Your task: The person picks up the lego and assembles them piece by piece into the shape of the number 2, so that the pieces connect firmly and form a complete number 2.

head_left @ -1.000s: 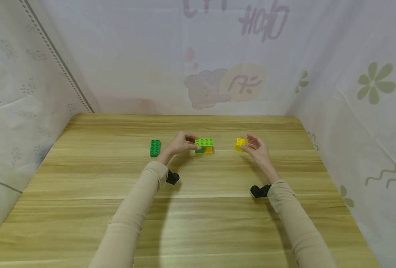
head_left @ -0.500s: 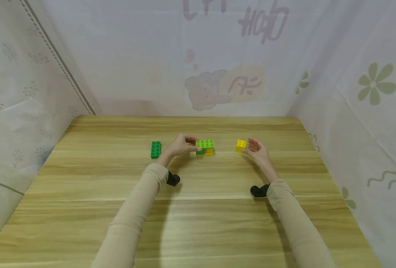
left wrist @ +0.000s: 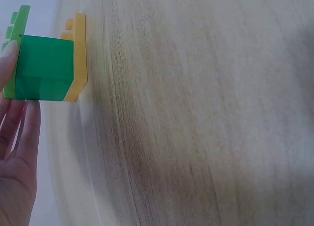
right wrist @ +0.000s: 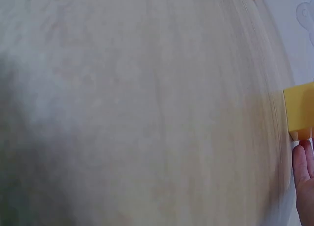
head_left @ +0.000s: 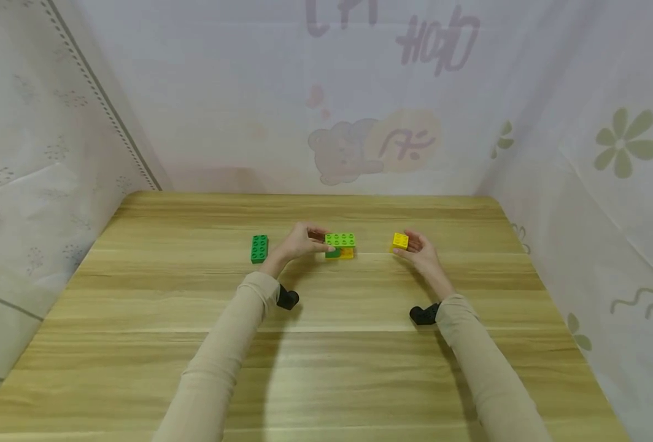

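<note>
My left hand point(head_left: 301, 242) holds a small stack of toy building bricks at its left end. On top of that stack is a lime-green studded plate point(head_left: 340, 239). A dark green brick point(left wrist: 45, 68) sits under the plate's left part, and below it lies an orange studded plate point(left wrist: 79, 59). In the left wrist view the thumb lies against the lime plate, with fingers by the green brick. To the right, my right hand point(head_left: 423, 255) pinches a yellow two-by-two brick point(head_left: 401, 240), thumb in front and fingers on its far right side. The right wrist view shows only part of this yellow brick point(right wrist: 300, 108).
A separate dark green brick point(head_left: 259, 248) lies on the wooden table point(head_left: 326, 380), left of my left hand. Patterned cloth point(head_left: 238, 110) hangs behind the table and along both sides. Each wrist carries a black camera mount point(head_left: 425, 315).
The right hand's fingers have closed in around the yellow brick, which sits turned slightly differently. The left hand and its stack keep their place; the whole view has shifted slightly.
</note>
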`<state>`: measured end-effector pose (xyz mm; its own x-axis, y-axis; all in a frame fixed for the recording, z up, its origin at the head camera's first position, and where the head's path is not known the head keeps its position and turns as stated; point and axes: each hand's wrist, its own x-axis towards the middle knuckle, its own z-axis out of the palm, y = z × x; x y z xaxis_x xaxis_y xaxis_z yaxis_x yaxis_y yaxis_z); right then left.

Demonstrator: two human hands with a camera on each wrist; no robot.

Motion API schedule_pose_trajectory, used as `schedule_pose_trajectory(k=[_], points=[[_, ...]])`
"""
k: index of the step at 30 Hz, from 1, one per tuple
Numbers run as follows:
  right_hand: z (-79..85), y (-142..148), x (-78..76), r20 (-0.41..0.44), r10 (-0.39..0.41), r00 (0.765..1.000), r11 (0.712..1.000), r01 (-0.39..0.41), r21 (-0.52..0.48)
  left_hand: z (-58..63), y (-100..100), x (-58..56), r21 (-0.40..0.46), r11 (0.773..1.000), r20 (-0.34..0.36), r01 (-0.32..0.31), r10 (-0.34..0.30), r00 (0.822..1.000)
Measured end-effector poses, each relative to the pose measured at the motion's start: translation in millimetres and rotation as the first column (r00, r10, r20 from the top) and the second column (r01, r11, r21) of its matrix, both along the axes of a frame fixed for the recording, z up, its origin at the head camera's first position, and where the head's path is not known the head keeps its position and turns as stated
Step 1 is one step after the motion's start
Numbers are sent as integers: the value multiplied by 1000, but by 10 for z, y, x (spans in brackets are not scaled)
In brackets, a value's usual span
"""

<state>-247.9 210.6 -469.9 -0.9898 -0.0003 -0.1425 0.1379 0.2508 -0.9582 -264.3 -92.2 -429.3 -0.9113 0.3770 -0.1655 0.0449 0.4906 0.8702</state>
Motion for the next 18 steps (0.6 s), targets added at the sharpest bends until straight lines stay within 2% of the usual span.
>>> schedule_pose_trajectory(k=[3,11,14,18], points=[[1,-17,-6,5,0,1000,1000,0,0,51,1,30,0,1000,13,3,-3,1000],[-38,-7,-7,13,22,1000,999,-23,24,-13,11,4,-1,1000,16,1,-1,1000],[-45,-6,-5,11,28,1000,999,-28,32,27,14,16,6,1000,30,4,-4,1000],[-48,-8,-6,15,35,999,999,-35,37,150,21,65,20,1000,54,12,-13,998]])
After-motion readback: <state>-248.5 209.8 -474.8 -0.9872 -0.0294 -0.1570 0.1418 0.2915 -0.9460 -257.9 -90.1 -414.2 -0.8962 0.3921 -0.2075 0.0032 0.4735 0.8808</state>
